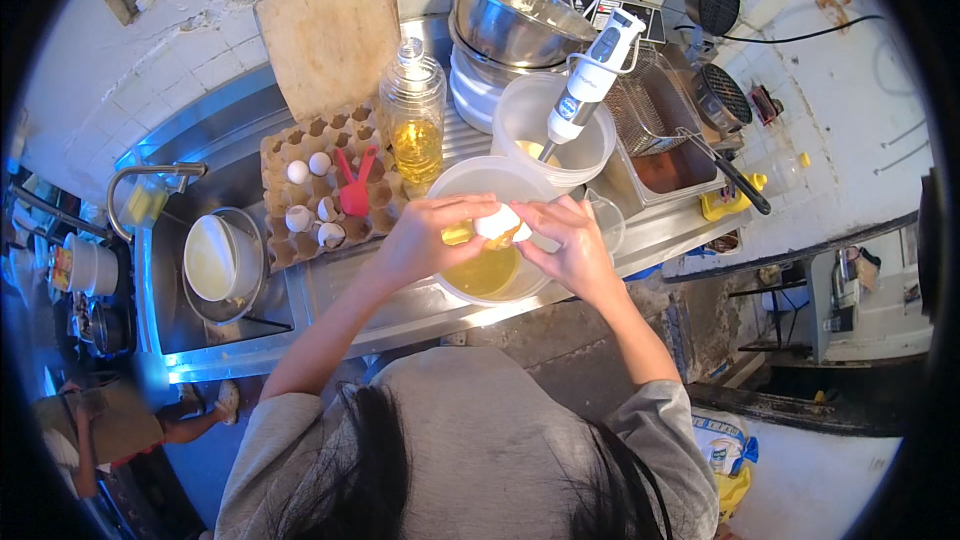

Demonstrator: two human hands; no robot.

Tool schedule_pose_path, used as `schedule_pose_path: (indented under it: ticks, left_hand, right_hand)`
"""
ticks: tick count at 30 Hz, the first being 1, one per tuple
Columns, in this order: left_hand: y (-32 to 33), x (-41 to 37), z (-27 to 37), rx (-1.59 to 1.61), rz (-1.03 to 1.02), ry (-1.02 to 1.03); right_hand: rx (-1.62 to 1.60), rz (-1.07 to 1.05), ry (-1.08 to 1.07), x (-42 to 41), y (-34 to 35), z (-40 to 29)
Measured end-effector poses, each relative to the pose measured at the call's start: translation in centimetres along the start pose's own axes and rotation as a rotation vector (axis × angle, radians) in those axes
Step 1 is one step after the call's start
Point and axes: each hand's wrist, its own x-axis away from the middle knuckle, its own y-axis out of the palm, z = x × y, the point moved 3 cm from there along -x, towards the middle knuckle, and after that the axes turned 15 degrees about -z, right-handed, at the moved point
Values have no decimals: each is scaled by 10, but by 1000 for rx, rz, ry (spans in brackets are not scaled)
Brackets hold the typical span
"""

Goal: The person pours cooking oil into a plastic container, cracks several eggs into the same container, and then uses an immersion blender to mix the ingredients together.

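Note:
Over a translucent plastic tub (489, 167), both hands hold a cracked white egg. My left hand (439, 229) grips the larger piece of eggshell (495, 223). My right hand (562, 236) holds the smaller piece of shell (523, 231), and yolk-coloured egg shows between the two. Yellowish liquid (484, 271) lies in the bottom of the tub. To the left, a cardboard egg tray (281, 199) carries two whole-looking white eggs (308, 167), several broken shells (330, 234) and a red measuring scoop (355, 197).
A clear bottle of yellow oil (417, 142) stands behind the tub. An immersion blender (589, 82) leans in another plastic tub (517, 101). At right is a deep fryer with a wire basket (649, 94); at left, a sink (169, 315) holds a white bowl (217, 259). Another person (86, 427) is at lower left.

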Motion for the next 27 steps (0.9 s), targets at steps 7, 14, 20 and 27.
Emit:
schedule_pose_path:
  ticks: [7, 14, 20, 27]
  left_hand:
    - [-5, 3, 0, -51, -230, 0]
    - [-10, 11, 17, -399, -190, 225]
    - [-11, 15, 13, -117, -88, 103]
    - [-48, 29, 0, 164, 29, -9]
  right_hand:
    - [267, -106, -104, 4, -9, -2]
    - [522, -22, -198, 8, -24, -20]
    - [299, 78, -31, 0, -13, -36]
    - [82, 242, 169, -26, -4, -72]
